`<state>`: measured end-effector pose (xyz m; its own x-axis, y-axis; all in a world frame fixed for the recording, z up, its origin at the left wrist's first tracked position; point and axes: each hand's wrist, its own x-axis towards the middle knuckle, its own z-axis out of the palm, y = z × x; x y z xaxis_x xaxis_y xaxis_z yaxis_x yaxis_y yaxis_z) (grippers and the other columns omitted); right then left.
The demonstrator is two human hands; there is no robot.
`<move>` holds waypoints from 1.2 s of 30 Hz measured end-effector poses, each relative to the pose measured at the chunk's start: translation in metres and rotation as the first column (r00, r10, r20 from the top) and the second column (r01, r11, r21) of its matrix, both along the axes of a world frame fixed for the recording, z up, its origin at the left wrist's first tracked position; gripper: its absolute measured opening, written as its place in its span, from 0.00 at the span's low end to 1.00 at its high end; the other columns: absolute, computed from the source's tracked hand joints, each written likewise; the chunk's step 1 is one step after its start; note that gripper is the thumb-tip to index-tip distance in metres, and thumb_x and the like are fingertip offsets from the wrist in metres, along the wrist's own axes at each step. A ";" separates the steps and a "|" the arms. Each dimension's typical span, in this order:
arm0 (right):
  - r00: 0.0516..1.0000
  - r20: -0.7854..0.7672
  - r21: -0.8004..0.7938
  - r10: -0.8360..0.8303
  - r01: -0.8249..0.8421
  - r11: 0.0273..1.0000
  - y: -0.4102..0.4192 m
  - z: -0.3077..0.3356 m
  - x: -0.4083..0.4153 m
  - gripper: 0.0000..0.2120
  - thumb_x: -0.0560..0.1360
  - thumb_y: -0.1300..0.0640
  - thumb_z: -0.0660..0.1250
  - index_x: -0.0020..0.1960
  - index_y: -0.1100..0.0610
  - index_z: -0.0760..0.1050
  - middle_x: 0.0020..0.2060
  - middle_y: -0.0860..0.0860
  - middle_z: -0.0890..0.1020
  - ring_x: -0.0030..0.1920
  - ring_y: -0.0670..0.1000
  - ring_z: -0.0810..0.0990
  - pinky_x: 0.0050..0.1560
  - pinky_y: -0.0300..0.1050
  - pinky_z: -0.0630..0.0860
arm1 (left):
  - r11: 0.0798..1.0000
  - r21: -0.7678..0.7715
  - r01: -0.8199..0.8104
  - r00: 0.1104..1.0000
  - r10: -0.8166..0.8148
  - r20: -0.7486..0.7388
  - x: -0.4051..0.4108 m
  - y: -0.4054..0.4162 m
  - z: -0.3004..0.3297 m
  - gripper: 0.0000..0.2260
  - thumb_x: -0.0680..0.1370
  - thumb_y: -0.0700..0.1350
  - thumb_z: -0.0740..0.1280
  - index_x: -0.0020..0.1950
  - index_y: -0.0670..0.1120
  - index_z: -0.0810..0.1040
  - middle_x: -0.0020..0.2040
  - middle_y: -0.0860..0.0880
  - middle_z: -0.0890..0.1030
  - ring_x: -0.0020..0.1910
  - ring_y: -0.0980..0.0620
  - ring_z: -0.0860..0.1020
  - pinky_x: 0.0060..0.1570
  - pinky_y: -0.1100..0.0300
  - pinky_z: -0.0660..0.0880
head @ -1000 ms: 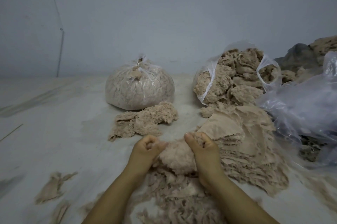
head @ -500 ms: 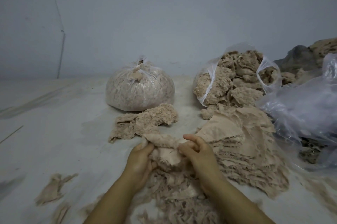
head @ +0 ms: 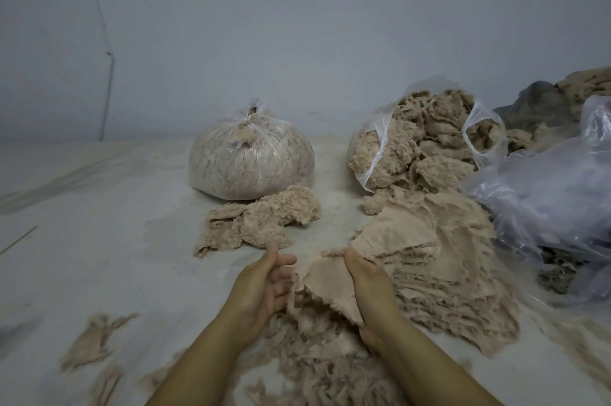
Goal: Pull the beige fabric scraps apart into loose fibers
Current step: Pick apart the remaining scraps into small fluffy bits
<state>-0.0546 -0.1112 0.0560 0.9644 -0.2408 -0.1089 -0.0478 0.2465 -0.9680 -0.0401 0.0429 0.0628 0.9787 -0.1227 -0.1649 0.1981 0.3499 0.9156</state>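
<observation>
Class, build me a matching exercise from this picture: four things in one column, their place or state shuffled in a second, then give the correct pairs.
Things
1. tied bag
2. open bag
3. held scrap
4. fluffy fibre heap

States
A. between both hands
B. on the floor just in front of the tied bag
C. knotted shut at the top
D. mouth open, fibres spilling out

Pairs: 1-C, 2-D, 3-A, 4-B

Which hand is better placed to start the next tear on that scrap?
Right. The right hand already grips the scrap along its right edge, while the left hand lies open beside the frayed left edge with nothing pinched. The left probably has to take hold before any pull.
</observation>
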 end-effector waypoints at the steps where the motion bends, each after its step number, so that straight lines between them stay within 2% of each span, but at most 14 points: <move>1: 1.000 0.014 -0.006 -0.002 0.002 1.000 0.000 -0.001 -0.001 0.19 0.79 0.50 0.62 0.45 0.67 0.80 0.41 0.63 0.83 0.40 0.60 0.83 0.39 0.45 0.75 | 0.997 0.045 0.058 0.998 -0.059 0.020 -0.001 0.000 0.000 0.17 0.76 0.52 0.65 0.55 0.39 0.77 0.33 0.47 0.79 0.27 0.52 0.77 0.27 0.58 0.75; 3: 0.999 0.036 -0.009 0.010 -0.009 1.000 0.002 -0.001 -0.002 0.20 0.78 0.51 0.64 0.45 0.69 0.77 0.39 0.62 0.84 0.35 0.55 0.81 0.35 0.42 0.74 | 0.946 0.301 0.117 0.984 -0.151 0.092 -0.004 -0.001 -0.004 0.15 0.74 0.47 0.70 0.59 0.45 0.77 0.42 0.46 0.81 0.28 0.53 0.76 0.30 0.57 0.73; 5: 0.999 0.051 -0.043 0.014 -0.012 0.999 0.003 0.000 -0.003 0.16 0.77 0.52 0.67 0.43 0.67 0.78 0.33 0.58 0.82 0.30 0.50 0.79 0.29 0.37 0.73 | 0.889 0.457 0.034 0.980 -0.119 0.159 -0.003 -0.004 -0.010 0.12 0.74 0.42 0.71 0.57 0.45 0.78 0.39 0.51 0.81 0.30 0.55 0.75 0.30 0.62 0.72; 8: 0.997 0.073 -0.025 -0.020 0.022 0.999 0.002 0.002 -0.003 0.14 0.76 0.52 0.68 0.42 0.64 0.80 0.33 0.58 0.83 0.30 0.50 0.80 0.29 0.38 0.74 | 0.899 0.426 -0.100 0.984 0.026 0.176 0.003 -0.001 -0.010 0.06 0.80 0.43 0.63 0.49 0.43 0.79 0.26 0.54 0.73 0.21 0.58 0.67 0.21 0.66 0.64; 12: 0.995 0.101 0.027 -0.023 0.020 0.999 -0.002 0.004 -0.003 0.18 0.77 0.51 0.67 0.41 0.66 0.82 0.38 0.65 0.83 0.36 0.57 0.81 0.38 0.44 0.77 | 0.813 0.493 -0.309 0.943 0.193 0.273 0.014 0.015 -0.010 0.09 0.81 0.42 0.59 0.46 0.44 0.77 0.30 0.48 0.71 0.29 0.52 0.69 0.30 0.61 0.67; 15: 0.992 0.123 0.038 0.041 -0.046 0.998 0.000 0.005 -0.006 0.16 0.77 0.51 0.67 0.39 0.64 0.77 0.34 0.63 0.78 0.35 0.56 0.77 0.38 0.46 0.73 | 0.753 0.538 -0.380 0.904 0.178 0.389 0.016 0.021 -0.010 0.10 0.81 0.43 0.58 0.44 0.42 0.76 0.27 0.48 0.68 0.27 0.52 0.65 0.27 0.60 0.62; 18: 0.983 0.125 -0.050 0.135 -0.129 0.990 0.002 0.006 -0.007 0.17 0.77 0.53 0.67 0.32 0.59 0.76 0.29 0.58 0.76 0.31 0.52 0.75 0.33 0.39 0.71 | 0.684 0.597 -0.419 0.867 0.108 0.486 0.010 0.021 -0.005 0.08 0.79 0.52 0.63 0.45 0.50 0.77 0.39 0.53 0.77 0.36 0.60 0.75 0.35 0.68 0.69; 21: 0.961 0.077 -0.215 0.266 -0.244 0.946 0.005 0.007 -0.009 0.13 0.75 0.56 0.69 0.32 0.56 0.78 0.27 0.48 0.80 0.29 0.44 0.76 0.29 0.33 0.71 | 0.813 0.558 -0.169 0.884 -0.125 0.450 0.002 0.014 -0.006 0.15 0.72 0.54 0.72 0.56 0.57 0.75 0.51 0.55 0.79 0.48 0.65 0.76 0.47 0.72 0.72; 23: 0.940 0.045 -0.240 0.339 -0.320 0.917 0.006 0.007 -0.012 0.10 0.75 0.57 0.68 0.35 0.56 0.78 0.30 0.50 0.80 0.32 0.46 0.76 0.33 0.36 0.71 | 0.824 0.559 -0.091 0.868 -0.210 0.450 -0.003 0.007 -0.008 0.17 0.69 0.50 0.74 0.56 0.58 0.77 0.50 0.56 0.79 0.49 0.61 0.77 0.49 0.70 0.73; 25: 0.928 0.046 -0.253 0.370 -0.347 0.903 0.007 0.007 -0.013 0.11 0.76 0.58 0.66 0.35 0.56 0.77 0.30 0.50 0.78 0.33 0.47 0.73 0.34 0.38 0.69 | 0.864 0.489 -0.122 0.877 -0.137 0.461 -0.005 0.002 -0.006 0.06 0.74 0.44 0.72 0.44 0.56 0.82 0.43 0.56 0.81 0.44 0.60 0.78 0.45 0.70 0.73; 27: 0.929 0.052 -0.327 0.366 -0.330 0.886 0.006 0.008 -0.013 0.14 0.77 0.58 0.65 0.33 0.56 0.75 0.27 0.48 0.74 0.30 0.46 0.70 0.31 0.36 0.66 | 0.878 0.441 -0.186 0.896 -0.032 0.442 -0.001 0.002 -0.005 0.10 0.78 0.41 0.65 0.38 0.49 0.80 0.36 0.54 0.80 0.38 0.56 0.76 0.39 0.65 0.73; 31: 0.926 0.056 -0.348 0.374 -0.333 0.876 0.006 0.009 -0.013 0.20 0.77 0.60 0.65 0.27 0.53 0.70 0.22 0.44 0.70 0.24 0.42 0.67 0.27 0.33 0.63 | 0.924 0.301 -0.235 0.944 0.143 0.297 0.003 0.006 -0.003 0.13 0.81 0.44 0.59 0.38 0.43 0.72 0.29 0.48 0.73 0.26 0.54 0.69 0.27 0.63 0.67; 33: 0.929 0.060 -0.332 0.365 -0.326 0.885 0.005 0.009 -0.013 0.22 0.77 0.60 0.66 0.25 0.52 0.70 0.22 0.45 0.70 0.25 0.43 0.68 0.28 0.35 0.64 | 0.938 0.276 -0.209 0.961 0.144 0.238 0.003 0.008 -0.003 0.14 0.82 0.45 0.57 0.37 0.43 0.68 0.25 0.49 0.70 0.19 0.55 0.63 0.19 0.66 0.61; 36: 0.930 0.081 -0.312 0.359 -0.318 0.895 0.005 0.009 -0.014 0.19 0.77 0.59 0.66 0.28 0.54 0.70 0.27 0.51 0.69 0.30 0.49 0.67 0.32 0.40 0.64 | 0.972 0.208 -0.109 0.980 0.069 0.187 0.001 0.005 -0.005 0.16 0.81 0.52 0.58 0.41 0.42 0.69 0.25 0.47 0.69 0.19 0.54 0.63 0.20 0.66 0.59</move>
<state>-0.0688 -0.1062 0.0654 0.9936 0.1014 0.0505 0.0560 -0.0523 -0.9971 -0.0389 0.0475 0.0580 0.9999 -0.0144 -0.0007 0.0029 0.1486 0.9889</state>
